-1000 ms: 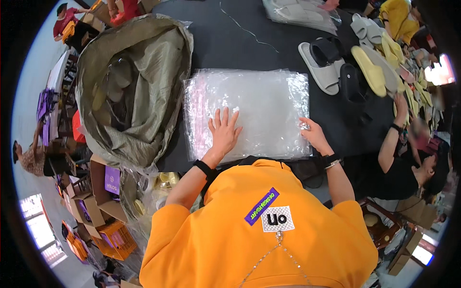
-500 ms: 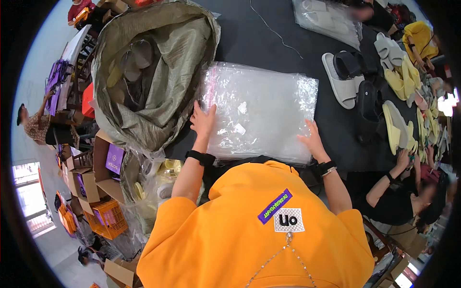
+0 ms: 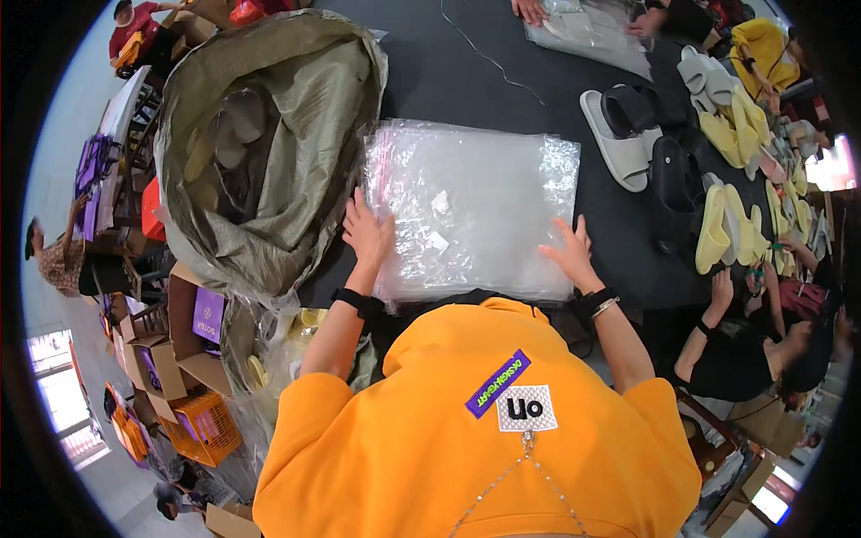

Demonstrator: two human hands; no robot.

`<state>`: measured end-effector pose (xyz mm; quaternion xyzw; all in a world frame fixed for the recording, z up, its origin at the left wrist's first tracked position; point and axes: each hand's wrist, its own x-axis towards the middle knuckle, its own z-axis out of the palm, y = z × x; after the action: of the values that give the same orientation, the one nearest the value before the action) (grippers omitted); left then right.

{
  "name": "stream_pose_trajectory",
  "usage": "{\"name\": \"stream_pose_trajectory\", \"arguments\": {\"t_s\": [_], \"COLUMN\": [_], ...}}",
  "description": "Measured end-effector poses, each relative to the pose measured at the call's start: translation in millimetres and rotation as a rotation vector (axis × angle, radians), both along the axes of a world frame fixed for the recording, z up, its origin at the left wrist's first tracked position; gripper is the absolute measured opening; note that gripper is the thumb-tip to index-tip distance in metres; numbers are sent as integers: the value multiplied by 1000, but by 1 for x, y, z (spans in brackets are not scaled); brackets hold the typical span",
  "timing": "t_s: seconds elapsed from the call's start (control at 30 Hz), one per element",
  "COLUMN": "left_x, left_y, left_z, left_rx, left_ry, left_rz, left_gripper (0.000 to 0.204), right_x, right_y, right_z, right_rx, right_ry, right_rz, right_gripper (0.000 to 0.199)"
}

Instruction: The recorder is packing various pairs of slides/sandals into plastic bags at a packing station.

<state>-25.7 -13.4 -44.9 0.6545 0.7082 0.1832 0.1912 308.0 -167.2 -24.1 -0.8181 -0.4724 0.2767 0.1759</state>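
Observation:
A flat stack of clear plastic bags (image 3: 489, 229) lies on the dark table right in front of me. It has a pinkish strip along its left edge, and two small white scraps show on it. My left hand (image 3: 369, 238) is at the stack's left edge, fingers stretched out, holding nothing. On the opposite side, my right hand (image 3: 574, 257) rests at the right edge, its fingers apart and the thumb side over the plastic. Left of the stack stands a large olive woven sack (image 3: 305, 179), its mouth gaping, with slippers (image 3: 240, 134) inside.
White and black slippers (image 3: 619, 143) lie on the table (image 3: 448, 63) to the right, with yellow slides (image 3: 715, 229) beyond. Bagged white slippers (image 3: 587, 31) lie at the far side near another person's hand (image 3: 529, 11). Cardboard boxes and an orange crate (image 3: 204, 429) stand at lower left.
The view has shifted slightly. My right hand's fingers have spread and reach a little farther over the stack. Another person's hand has come in at the far bagged slippers. The stack lies much as before.

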Motion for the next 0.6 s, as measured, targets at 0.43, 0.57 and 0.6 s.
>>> {"name": "stream_pose_trajectory", "arguments": {"t_s": [0.43,0.57,0.6], "left_x": [17,15,6], "left_y": [-47,-7,16], "left_z": [-3,25,25], "left_rx": [-31,-309,-345], "left_ry": [201,-131,-492], "left_rz": [-953,-867,-750], "left_gripper": [82,60,50], "right_x": [-50,-48,-46], "right_y": [13,18,17], "right_z": [3,-1,-7], "right_rx": [-65,-144,-160], "right_ry": [-209,-191,-198], "right_rz": [723,756,760], "right_gripper": [101,102,102]}}
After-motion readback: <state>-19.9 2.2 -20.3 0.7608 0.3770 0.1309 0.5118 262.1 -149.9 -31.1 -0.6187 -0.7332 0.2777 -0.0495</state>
